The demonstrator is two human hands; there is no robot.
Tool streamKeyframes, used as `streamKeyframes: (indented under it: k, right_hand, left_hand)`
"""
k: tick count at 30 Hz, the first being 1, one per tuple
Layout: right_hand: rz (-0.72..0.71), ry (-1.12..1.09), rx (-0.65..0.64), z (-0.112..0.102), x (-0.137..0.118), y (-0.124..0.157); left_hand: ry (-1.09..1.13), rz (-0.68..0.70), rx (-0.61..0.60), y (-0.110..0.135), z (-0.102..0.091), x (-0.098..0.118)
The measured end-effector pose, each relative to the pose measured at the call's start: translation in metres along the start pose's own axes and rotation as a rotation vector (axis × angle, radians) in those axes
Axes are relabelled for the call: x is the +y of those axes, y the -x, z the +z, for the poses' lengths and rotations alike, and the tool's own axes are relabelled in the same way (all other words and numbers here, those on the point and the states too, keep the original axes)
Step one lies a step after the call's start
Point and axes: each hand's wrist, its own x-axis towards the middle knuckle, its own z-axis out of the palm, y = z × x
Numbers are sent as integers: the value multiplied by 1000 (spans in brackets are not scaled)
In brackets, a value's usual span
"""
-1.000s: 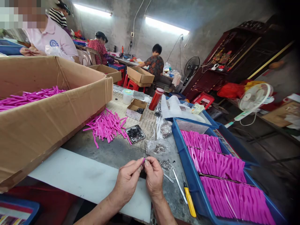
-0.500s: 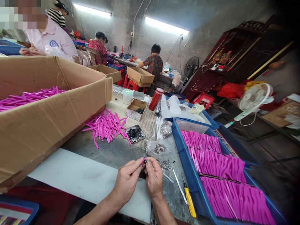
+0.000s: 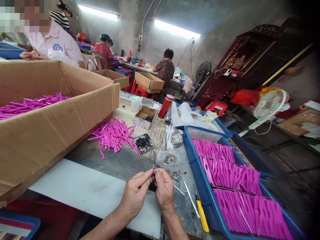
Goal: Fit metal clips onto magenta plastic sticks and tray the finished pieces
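My left hand (image 3: 135, 193) is closed in a pinch on a small magenta strip (image 3: 153, 172), mostly hidden by the fingers. Against it, my right hand (image 3: 165, 193) pinches a tiny dark piece, largely covered by thumb and forefinger. The fingertips of both hands nearly meet above the table, beside the white board (image 3: 100, 186). Beyond them lie a pile of magenta strips (image 3: 112, 135), a small tray of black parts (image 3: 144, 143) and an open plastic bag of small metal parts (image 3: 170, 159).
To the left stands a large cardboard box (image 3: 62, 123) of magenta strips. A blue crate (image 3: 207, 196) with rows of magenta pieces is on the right, beside a yellow-handled screwdriver (image 3: 202, 215). A red flask (image 3: 166, 106) stands farther back. Several people sit beyond.
The fingers of my right hand have shifted slightly over the dark piece, so less of it shows. Both hands otherwise stay in place.
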Motion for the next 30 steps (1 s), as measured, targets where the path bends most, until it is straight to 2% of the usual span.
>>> streamKeyframes:
  k: [9,14,20,25,30]
  right_hand:
    - [14,9,53,1,0,-2]
    - [19,31,81,2,2,-5]
    - [99,-4,85,6,1,-8]
    - [107,62,101,6,1,-12]
    - [136,60,131,6,4,-15]
  left_hand:
    - [10,-33,2,-1,-1,-3]
    - [-9,-18,4,-4,-2,-7]
    - [-100,10,16,-8,-2,-13]
    - [-179,47,-18,-10,-1,-19]
    - [-150,41,-26,-18,0,-22]
